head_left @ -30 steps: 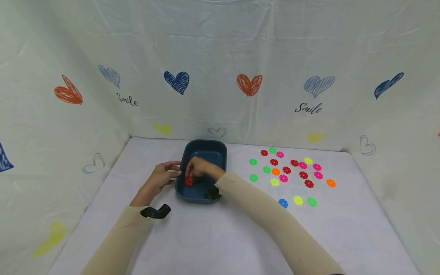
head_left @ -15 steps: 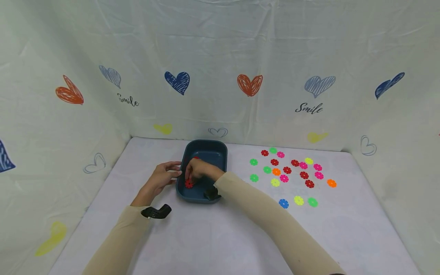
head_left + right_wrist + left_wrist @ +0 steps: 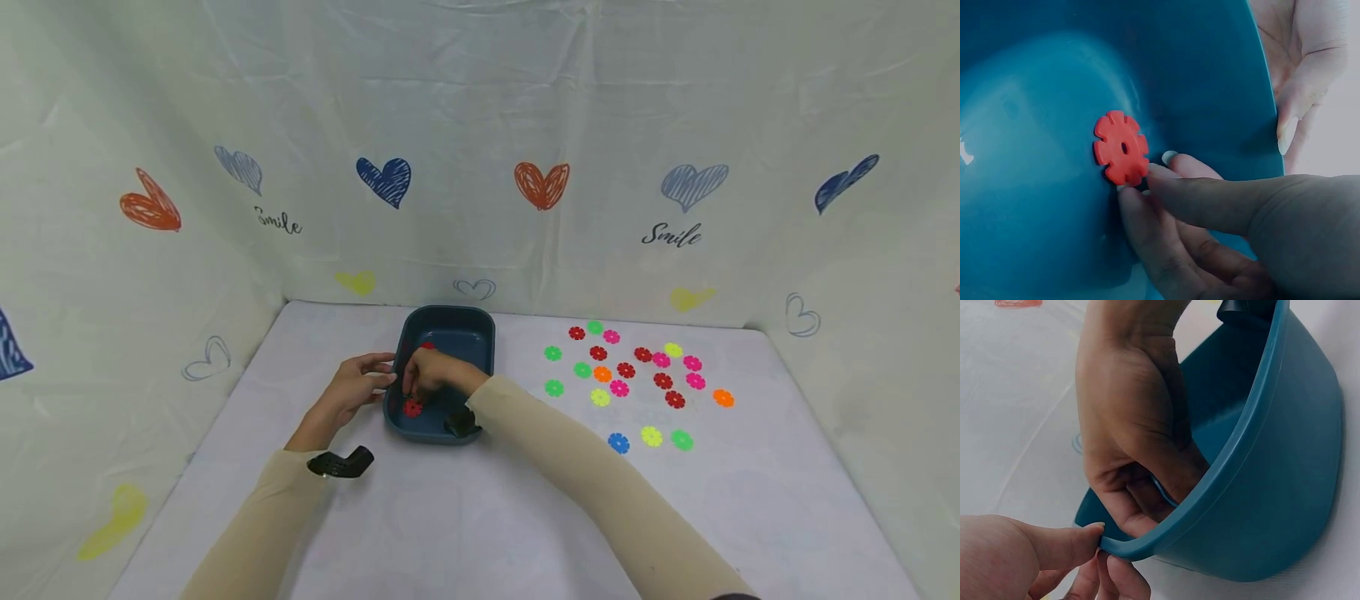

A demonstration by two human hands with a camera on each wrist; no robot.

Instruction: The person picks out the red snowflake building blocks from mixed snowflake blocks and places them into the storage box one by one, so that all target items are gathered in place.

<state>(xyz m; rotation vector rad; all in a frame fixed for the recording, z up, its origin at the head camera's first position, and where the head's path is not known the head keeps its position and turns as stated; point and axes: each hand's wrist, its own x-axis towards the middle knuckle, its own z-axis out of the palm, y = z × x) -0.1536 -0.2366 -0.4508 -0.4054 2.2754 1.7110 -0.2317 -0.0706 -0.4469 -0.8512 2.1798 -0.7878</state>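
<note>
A dark blue-green plastic bin (image 3: 438, 435) sits on the table. My left hand (image 3: 352, 387) pinches its left rim, thumb (image 3: 1072, 545) on one side and curled fingers (image 3: 1125, 575) on the other. Inside the bin, my right hand (image 3: 431, 372) pinches the edge of a red notched interlocking disc (image 3: 1121, 149) between thumb and index finger. That red disc (image 3: 412, 407) is low over the bin's floor. Another red disc (image 3: 427, 345) shows beyond the right hand, partly hidden by it.
Several loose interlocking discs in red, green, pink, yellow and orange lie on the right of the white table (image 3: 480, 517). A blue disc (image 3: 618, 442) lies nearer the front. A white heart-printed curtain (image 3: 465, 125) surrounds the back and sides.
The red disc at the right fingers has shifted slightly toward the bin's near end. Another red disc has come into view beyond the right hand. The left hand stays at the rim.
</note>
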